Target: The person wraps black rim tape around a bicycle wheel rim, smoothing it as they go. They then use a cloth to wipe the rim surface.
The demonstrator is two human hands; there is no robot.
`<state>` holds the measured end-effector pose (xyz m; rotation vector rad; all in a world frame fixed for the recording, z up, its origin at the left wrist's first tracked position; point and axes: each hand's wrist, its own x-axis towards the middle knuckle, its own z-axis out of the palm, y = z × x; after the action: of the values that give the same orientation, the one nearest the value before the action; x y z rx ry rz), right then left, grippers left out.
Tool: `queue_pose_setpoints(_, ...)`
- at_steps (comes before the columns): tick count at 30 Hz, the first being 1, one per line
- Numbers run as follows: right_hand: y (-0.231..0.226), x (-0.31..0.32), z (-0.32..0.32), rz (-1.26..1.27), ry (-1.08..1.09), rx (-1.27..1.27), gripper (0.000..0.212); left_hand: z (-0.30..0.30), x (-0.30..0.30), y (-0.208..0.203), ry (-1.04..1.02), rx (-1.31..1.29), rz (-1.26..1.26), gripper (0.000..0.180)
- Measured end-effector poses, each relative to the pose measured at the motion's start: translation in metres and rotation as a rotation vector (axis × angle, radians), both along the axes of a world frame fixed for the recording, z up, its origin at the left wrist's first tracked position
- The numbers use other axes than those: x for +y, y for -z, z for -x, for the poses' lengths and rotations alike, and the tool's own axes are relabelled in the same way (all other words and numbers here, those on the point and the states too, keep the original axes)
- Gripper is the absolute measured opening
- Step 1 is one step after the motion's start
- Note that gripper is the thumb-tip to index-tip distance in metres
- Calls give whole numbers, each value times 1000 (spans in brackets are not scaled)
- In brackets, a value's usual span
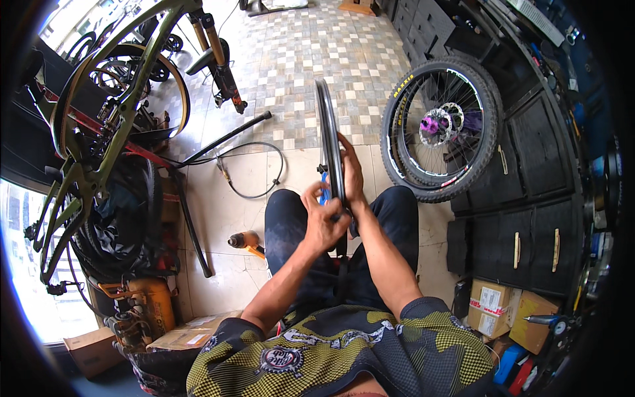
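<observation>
A dark bicycle rim (325, 109) stands upright between my knees, seen nearly edge-on. My left hand (323, 218) is closed at the near part of the rim, its fingers bent and slightly blurred. Higher up, my right hand (352, 173) holds the rim's right side, palm against it and fingers reaching along its edge. A small blue part (325, 190) shows left of the rim, just beyond my left fingers; I cannot make out its kind. Whether my left fingers also pinch something small is hidden.
A tyred wheel (440, 126) with a purple hub leans by black cabinets (516, 218) at right. An olive bike frame (112, 126) hangs at left. On the floor lie a looped black cable (281, 162) and an orange-and-black tool (246, 240). Cardboard boxes (493, 304) stand near right.
</observation>
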<state>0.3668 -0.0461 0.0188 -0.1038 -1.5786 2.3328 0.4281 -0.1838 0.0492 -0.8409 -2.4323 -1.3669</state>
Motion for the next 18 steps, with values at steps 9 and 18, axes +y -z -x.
queue_pose_setpoints(9,1,-22,-10,-58,62,7,44,136,23,-38,-156,17,-55,32)
queue_pose_setpoints(18,-6,-15,-14,-33,-30,-96,47,235,48,-47,-157,-507,-133,32)
